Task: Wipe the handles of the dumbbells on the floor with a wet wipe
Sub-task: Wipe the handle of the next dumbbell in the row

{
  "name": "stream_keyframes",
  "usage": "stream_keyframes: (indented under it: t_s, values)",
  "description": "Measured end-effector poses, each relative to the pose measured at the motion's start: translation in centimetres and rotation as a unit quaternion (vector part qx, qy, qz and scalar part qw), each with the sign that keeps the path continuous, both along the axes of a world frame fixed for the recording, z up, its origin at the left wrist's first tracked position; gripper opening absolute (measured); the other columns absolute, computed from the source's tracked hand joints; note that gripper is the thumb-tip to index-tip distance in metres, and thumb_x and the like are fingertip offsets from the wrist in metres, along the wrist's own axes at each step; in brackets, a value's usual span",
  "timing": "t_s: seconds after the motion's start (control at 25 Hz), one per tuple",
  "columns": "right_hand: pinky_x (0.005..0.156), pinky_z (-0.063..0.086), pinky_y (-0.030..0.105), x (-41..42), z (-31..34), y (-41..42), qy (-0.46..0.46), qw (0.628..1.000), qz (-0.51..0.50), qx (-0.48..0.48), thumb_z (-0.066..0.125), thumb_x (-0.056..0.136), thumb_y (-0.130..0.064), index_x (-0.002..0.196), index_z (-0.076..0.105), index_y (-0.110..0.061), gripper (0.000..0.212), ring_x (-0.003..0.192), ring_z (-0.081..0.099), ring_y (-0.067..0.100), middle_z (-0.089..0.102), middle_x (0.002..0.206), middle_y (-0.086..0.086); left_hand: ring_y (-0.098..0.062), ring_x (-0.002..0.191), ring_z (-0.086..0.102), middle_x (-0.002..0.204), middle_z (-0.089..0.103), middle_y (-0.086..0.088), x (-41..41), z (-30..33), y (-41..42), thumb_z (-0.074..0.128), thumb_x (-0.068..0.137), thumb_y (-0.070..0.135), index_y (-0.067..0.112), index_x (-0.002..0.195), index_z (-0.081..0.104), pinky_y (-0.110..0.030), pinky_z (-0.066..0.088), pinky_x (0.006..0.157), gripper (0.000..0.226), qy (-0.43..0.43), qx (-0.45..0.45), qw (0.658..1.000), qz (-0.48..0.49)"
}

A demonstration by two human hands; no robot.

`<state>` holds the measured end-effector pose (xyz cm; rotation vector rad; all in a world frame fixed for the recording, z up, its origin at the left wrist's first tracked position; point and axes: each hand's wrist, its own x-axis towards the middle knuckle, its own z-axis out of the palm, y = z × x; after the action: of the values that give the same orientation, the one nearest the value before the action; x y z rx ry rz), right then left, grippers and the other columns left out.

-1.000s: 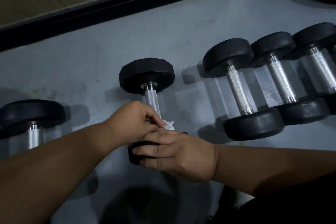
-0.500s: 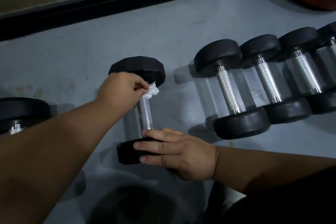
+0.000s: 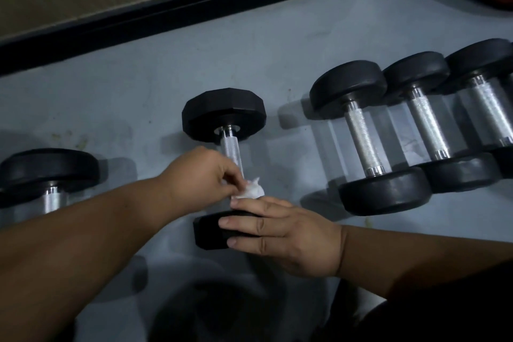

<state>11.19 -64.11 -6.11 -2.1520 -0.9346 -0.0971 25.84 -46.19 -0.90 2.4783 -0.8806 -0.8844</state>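
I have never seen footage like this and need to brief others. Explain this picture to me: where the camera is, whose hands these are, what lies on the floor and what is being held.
There is no machine here. One camera sits on a person's head and looks down at their own two bare hands. The left hand pinches a crumpled white wet wipe against the near end of the metal handle of a black hexagonal dumbbell. The right hand lies with straight fingers on that dumbbell's near head, apparently steadying it. On the grey floor, three round-headed dumbbells lie in a row to the right, and another lies at the left edge. A black baseboard runs along the wall.
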Motion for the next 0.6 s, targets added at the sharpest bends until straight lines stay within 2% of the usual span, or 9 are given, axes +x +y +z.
stream_keyframes:
  t_s: [0.08,0.12,0.28,0.44,0.6]
  values:
    - [0.109,0.04,0.052,0.0,0.0,0.1,0.003,1.0,-0.002,0.005,0.063,0.095,-0.001,0.131,0.066,-0.005,0.037,0.147,0.035,0.035,0.051,0.15,0.013,0.005,0.081,0.066,0.084,0.075,0.018,1.3,-0.4,-1.1,0.075,0.078,0.023,0.034,0.083,0.078,-0.011,0.049,0.077,0.013,-0.041,-0.023,0.997,0.062]
    - [0.109,0.04,0.052,0.0,0.0,0.1,0.003,1.0,0.0,0.009,0.062,0.096,-0.001,0.131,0.066,-0.004,0.036,0.147,0.036,0.035,0.051,0.149,0.013,0.002,0.081,0.067,0.085,0.075,0.015,2.1,-0.6,-1.6,0.075,0.078,0.02,0.032,0.084,0.079,-0.011,0.049,0.076,0.014,-0.061,-0.032,0.993,0.099]
    - [0.112,0.038,0.049,-0.1,0.0,-0.1,0.0,1.0,0.0,0.011,0.057,0.099,-0.004,0.132,0.065,-0.005,0.034,0.147,0.035,0.034,0.051,0.15,0.013,-0.009,0.085,0.069,0.089,0.075,0.012,3.7,-1.5,-2.4,0.07,0.081,0.018,0.031,0.088,0.077,-0.031,0.056,0.084,0.016,-0.126,-0.054,0.977,0.164]
    - [0.111,0.039,0.049,-0.1,-0.2,0.0,0.0,1.0,-0.008,0.014,0.058,0.098,-0.001,0.131,0.066,-0.005,0.034,0.146,0.037,0.034,0.052,0.149,0.012,-0.001,0.085,0.069,0.086,0.075,0.014,2.8,-1.7,-2.1,0.073,0.08,0.015,0.03,0.083,0.077,-0.031,0.056,0.087,0.017,-0.074,-0.096,0.97,0.212]
    - [0.112,0.038,0.047,-0.2,-0.2,-0.1,-0.006,1.0,-0.012,0.01,0.063,0.096,-0.002,0.131,0.067,-0.007,0.036,0.147,0.036,0.032,0.052,0.149,0.01,0.007,0.085,0.068,0.084,0.075,0.018,1.3,-0.5,-1.1,0.079,0.078,0.014,0.03,0.08,0.079,-0.025,0.055,0.09,0.016,0.03,-0.052,0.989,0.134]
